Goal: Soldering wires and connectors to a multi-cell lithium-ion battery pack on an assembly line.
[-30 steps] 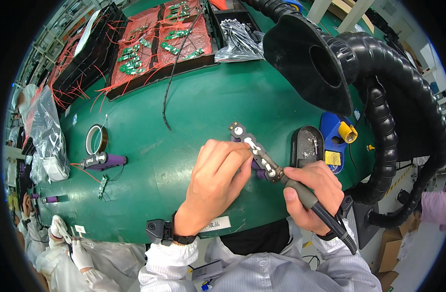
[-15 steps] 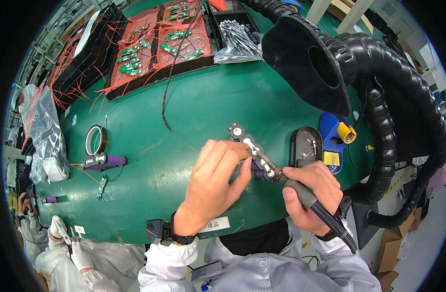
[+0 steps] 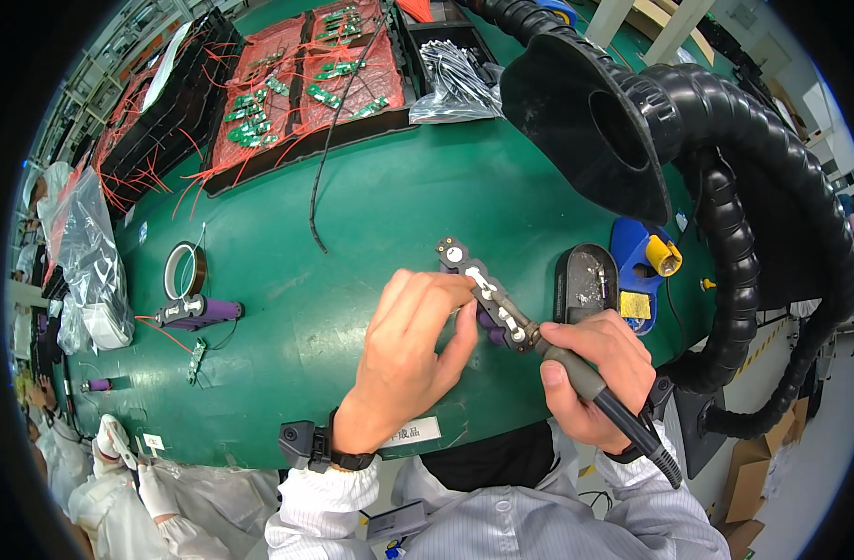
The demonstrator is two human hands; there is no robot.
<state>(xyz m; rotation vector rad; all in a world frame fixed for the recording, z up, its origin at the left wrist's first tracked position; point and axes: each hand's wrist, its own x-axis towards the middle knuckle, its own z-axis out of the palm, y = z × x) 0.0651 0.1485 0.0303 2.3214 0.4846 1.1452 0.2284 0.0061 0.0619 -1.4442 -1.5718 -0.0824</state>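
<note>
**Head view: soldering iron held at the clamp, almost nothing moved over the last second**

Head camera pictures show very little change across the last second. The left hand [image 3: 410, 350] is kept curled over the near side of the small metal clamp [image 3: 483, 291], with its fingertips pressed down at the clamp's middle; the fingers have closed in only slightly. Whether a wire or a small part is pinched under those fingertips cannot be told, since the spot is covered. The right hand [image 3: 595, 369] is wrapped in a pen grip around the soldering iron [image 3: 576, 373], and the tip is held at the near end of the clamp, just as it was half a second ago. The cable is led off toward the lower right.

The clamp lies tilted on the green surface [image 3: 371, 215], just left of the dark oval tip-cleaner tray [image 3: 585, 285] and the blue iron stand [image 3: 643, 266]. From this steadiness it may be judged that a joint is being heated and the hands are kept still on purpose.

Farther off, a roll of tape [image 3: 184, 271] and a purple tool [image 3: 203, 310] lie to the left, trays of green boards with red wires [image 3: 305, 84] stand at the far edge, and a black fume hose [image 3: 725, 187] hangs over the right side
</note>
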